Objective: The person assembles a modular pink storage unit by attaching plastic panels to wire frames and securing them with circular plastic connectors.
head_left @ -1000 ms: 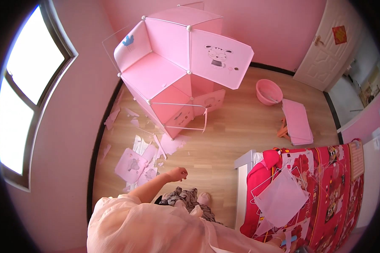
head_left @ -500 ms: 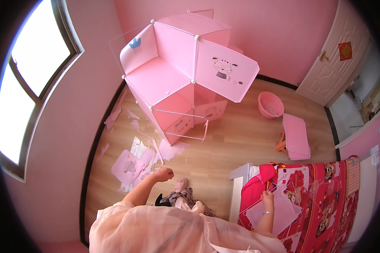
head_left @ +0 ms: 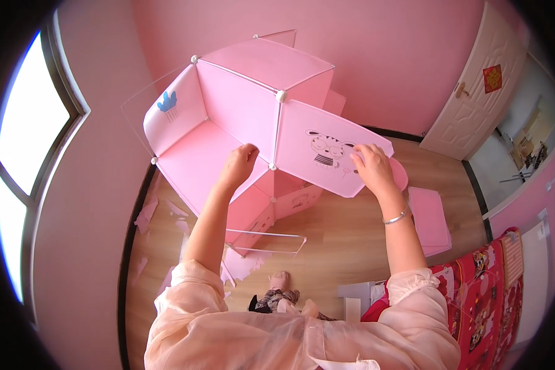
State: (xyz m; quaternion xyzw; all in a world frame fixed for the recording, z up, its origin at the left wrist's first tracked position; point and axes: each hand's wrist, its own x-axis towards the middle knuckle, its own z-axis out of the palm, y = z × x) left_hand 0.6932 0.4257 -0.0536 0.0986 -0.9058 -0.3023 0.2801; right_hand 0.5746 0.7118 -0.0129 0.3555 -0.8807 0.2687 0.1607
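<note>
A pink cube storage cabinet (head_left: 234, 117) with white ball connectors stands in front of me. Its hinged door panel (head_left: 296, 142), printed with a cartoon animal, is swung outward. My right hand (head_left: 374, 168) is at the free right side of this panel, fingers bent and thumb apart; whether it touches is unclear. In front of the upper compartment, my left hand (head_left: 242, 163) is raised with its fingers curled together. Anything inside those fingers is too small or hidden to make out. Below, a bare wire frame (head_left: 268, 234) juts from the lower compartment.
Torn pink scraps (head_left: 246, 264) litter the wooden floor at left. A pink panel stack (head_left: 430, 222) is at right, with a pink basin (head_left: 399, 174) partly behind my right hand. A red patterned bed (head_left: 475, 296) fills the lower right, near a door (head_left: 468, 86).
Both hands have risen to the cabinet. My right hand has left the pink sheets and wire frames on the bed; my left has moved up from above the floor. The view has shifted closer.
</note>
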